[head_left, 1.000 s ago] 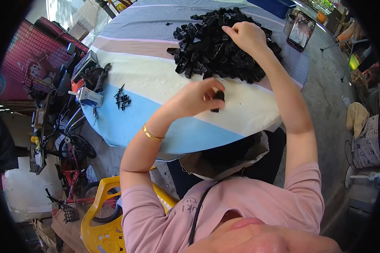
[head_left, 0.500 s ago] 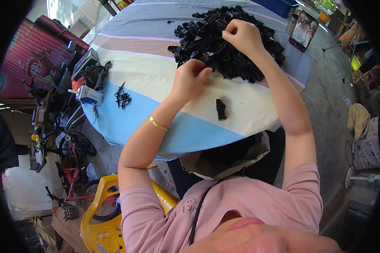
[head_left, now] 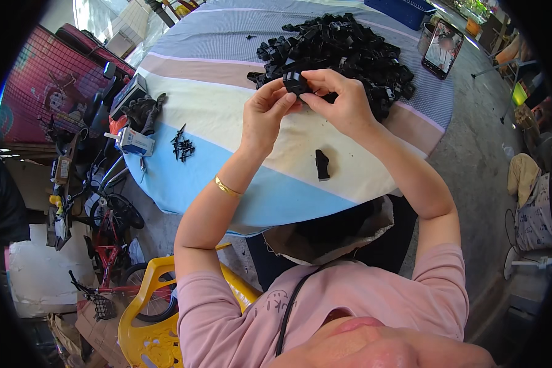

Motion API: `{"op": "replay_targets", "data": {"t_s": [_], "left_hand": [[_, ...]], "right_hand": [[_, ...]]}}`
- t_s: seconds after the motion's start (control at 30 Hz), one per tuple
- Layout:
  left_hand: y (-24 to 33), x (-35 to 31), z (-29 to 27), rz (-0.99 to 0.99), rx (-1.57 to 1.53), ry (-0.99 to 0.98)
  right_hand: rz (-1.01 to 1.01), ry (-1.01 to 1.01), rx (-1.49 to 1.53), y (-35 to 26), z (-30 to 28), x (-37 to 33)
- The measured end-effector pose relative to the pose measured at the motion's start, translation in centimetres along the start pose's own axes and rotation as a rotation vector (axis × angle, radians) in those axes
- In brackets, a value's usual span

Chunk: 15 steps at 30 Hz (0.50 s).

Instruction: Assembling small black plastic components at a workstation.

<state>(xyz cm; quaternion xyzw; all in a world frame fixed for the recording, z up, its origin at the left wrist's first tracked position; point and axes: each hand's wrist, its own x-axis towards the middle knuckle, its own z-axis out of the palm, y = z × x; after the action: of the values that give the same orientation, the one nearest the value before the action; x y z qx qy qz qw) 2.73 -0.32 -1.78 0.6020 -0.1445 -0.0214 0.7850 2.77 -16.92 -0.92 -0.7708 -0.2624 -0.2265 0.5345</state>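
Between the fingertips of both hands is a small black plastic part (head_left: 295,83), held up just in front of a big heap of similar black plastic parts (head_left: 340,46). My left hand (head_left: 267,116) pinches its left side, thumb and fingers closed on it. From the other side, my right hand (head_left: 343,101) grips it with thumb and forefinger. One more black part (head_left: 322,165) lies alone on the striped tablecloth (head_left: 227,116), nearer to me. Toward the left, several thin black pins (head_left: 181,145) lie in a small pile.
A small blue-and-white box (head_left: 135,141) and dark gloves (head_left: 144,112) lie at the table's left edge. A phone (head_left: 441,49) stands at the right edge, near a blue basket (head_left: 402,11). Below the near edge, an open sack (head_left: 331,236) sits at my lap.
Both hands have come together in front of the heap. The right hand has moved left and nearer, and a black part now shows between the fingers of both hands.
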Motion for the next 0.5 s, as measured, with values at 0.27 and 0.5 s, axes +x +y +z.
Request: {"op": "replay_targets", "data": {"t_s": [0.27, 0.5], "left_hand": [[0.6, -1.1, 1.5, 0.075, 0.041, 0.037], [2.0, -0.6, -0.8, -0.177, 0.368, -0.394]], "right_hand": [[-0.466, 0.131, -0.447, -1.1, 0.9, -0.9], [-0.114, 0.103, -0.253, -0.1, -3.9, 2.3]]}}
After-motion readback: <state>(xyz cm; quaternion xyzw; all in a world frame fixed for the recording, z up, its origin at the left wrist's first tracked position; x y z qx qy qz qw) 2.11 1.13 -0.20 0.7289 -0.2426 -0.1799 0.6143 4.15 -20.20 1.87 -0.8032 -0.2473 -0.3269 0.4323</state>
